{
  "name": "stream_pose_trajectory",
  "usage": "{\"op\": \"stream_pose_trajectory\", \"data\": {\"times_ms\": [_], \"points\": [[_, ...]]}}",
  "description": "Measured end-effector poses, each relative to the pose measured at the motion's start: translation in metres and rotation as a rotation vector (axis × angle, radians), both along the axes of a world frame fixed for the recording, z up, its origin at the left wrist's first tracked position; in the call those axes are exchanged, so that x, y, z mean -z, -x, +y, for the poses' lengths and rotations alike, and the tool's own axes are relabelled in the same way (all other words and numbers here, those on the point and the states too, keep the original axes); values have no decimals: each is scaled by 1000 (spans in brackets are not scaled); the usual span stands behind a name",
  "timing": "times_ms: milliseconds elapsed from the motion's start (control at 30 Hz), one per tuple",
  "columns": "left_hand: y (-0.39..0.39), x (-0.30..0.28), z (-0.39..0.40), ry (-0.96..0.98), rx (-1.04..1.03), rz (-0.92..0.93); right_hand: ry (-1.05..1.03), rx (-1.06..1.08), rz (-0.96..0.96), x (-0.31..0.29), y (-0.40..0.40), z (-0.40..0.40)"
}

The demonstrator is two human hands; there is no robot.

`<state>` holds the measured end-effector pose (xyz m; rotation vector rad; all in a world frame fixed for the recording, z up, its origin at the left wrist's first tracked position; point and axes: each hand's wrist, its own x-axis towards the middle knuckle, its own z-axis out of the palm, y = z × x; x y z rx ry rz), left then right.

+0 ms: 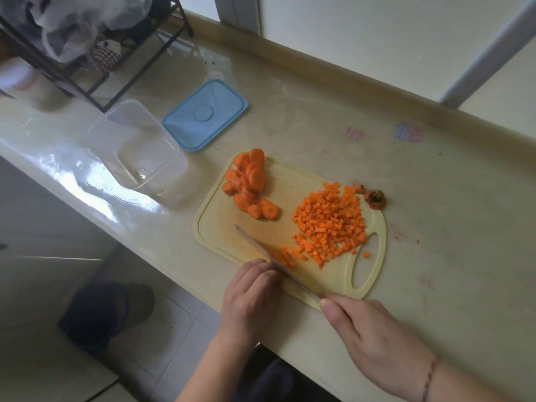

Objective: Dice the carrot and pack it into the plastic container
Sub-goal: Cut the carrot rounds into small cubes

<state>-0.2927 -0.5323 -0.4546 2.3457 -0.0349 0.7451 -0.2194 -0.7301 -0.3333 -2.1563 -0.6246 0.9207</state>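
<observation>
My right hand (368,332) grips the knife (269,256), fingers curled around its handle. My left hand (252,291) holds carrot strips (288,256) on the cutting board (333,288), fingers curled together.

Carrot rounds (248,184) lay heaped at the far left corner of the cutting board (214,227); small orange dice (330,221) were spread toward its handle end, and a few strips (288,256) lay at its near edge. The clear plastic container (136,146) stood open, left of the board.
</observation>
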Motion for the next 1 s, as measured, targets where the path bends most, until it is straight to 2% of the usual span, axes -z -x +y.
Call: {"op": "stream_pose_trajectory", "data": {"times_ms": [133,233,333,400,433,500,567,633,700,833,1000], "points": [[0,2,4,37,29,3,30,86,11,-6,1,-18],[3,-5,8,97,21,-16,175,123,-130,-7,6,-42],[2,-23,23,210,-219,-5,231,43,-311,-7,5,-57],[-6,-45,37,274,-359,1,331,-52,-345,-8,1,-61],[-11,-58,42,271,-333,14,356,-80,-405,-5,1,-63],[-24,-83,48,207,-80,151,331,-146,-570,3,0,-67],[-39,-96,46,31,204,389,285,-176,-698,6,-1,-69],[-50,-96,38,-138,373,554,259,-188,-773,5,-2,-68],[-57,-95,31,-193,457,652,254,-201,-812,7,-2,-68],[-61,-92,26,-314,542,682,264,-213,-843,10,-1,-73],[-60,-98,16,-648,582,835,195,-186,-876,9,5,-75]]}}
